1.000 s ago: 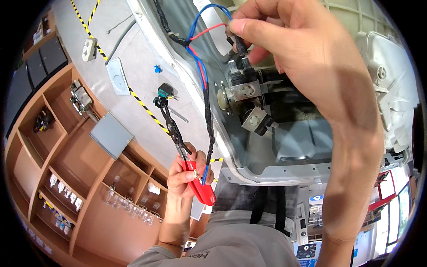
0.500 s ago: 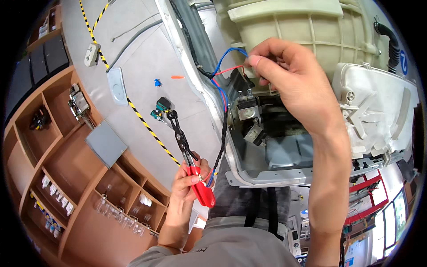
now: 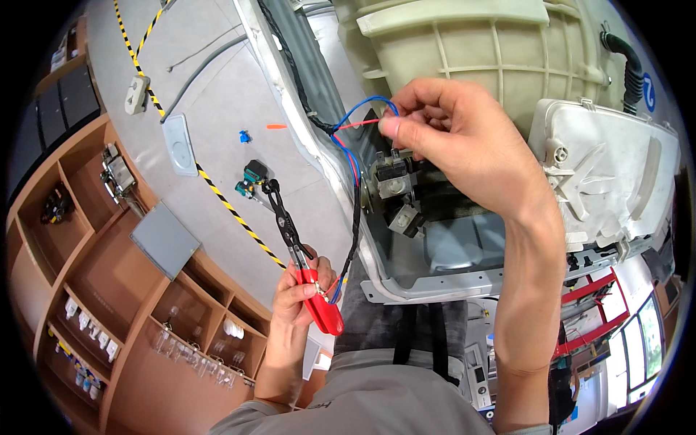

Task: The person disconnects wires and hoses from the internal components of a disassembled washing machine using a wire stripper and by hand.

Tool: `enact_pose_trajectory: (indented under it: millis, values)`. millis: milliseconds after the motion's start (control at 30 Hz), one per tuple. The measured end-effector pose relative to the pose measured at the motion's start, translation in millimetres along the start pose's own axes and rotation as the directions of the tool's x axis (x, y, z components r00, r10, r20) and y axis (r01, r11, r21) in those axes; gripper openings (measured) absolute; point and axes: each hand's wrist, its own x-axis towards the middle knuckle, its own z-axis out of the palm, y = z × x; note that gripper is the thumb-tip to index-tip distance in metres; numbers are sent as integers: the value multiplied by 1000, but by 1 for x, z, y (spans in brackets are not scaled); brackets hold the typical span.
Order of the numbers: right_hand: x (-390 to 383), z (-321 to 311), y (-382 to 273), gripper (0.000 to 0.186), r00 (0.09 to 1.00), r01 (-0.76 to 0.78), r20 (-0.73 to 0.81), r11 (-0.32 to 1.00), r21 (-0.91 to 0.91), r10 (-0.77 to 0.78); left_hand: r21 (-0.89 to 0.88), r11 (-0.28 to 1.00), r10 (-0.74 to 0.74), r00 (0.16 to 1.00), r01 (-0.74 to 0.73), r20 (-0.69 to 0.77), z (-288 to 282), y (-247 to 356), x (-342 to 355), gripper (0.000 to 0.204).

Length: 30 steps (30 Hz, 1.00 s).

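At one o'clock, the right hand's grip (image 3: 457,138) hides where the blue wire (image 3: 373,98) and red wire (image 3: 360,125) lead. Near six, the left hand's grip (image 3: 293,299) partly covers red-handled pliers (image 3: 324,315). The top edge crops the cream tub (image 3: 464,47).

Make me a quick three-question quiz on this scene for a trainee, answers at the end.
1. True or false: the left hand holds the red-handled pliers.
2. Which colours are the wires that run to the fingertips of the right hand?
A) green and yellow
B) red and blue
C) white and brown
3. Fill in the blank: the teal-and-black tool lies on the ____.

Key:
1. True.
2. B.
3. Floor.
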Motion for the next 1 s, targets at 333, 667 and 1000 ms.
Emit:
enact_pose_trajectory:
  millis: [333, 667, 1000]
  values:
    - [-2, 0, 2, 29, 990, -63, 116, 988, -139, 79, 16, 1000, 2, 1000, -2, 11, 0, 3, 3, 40]
    - [-5, -2, -4, 33, 976, -83, 189, 986, -147, 110, -3, 1000, 1, 1000, -1, 14, 3, 6, 6, 33]
    - [-4, -2, -1, 27, 978, -10, 201, 979, -205, 52, -18, 1000, -1, 1000, 2, 23, 2, 4, 7, 36]
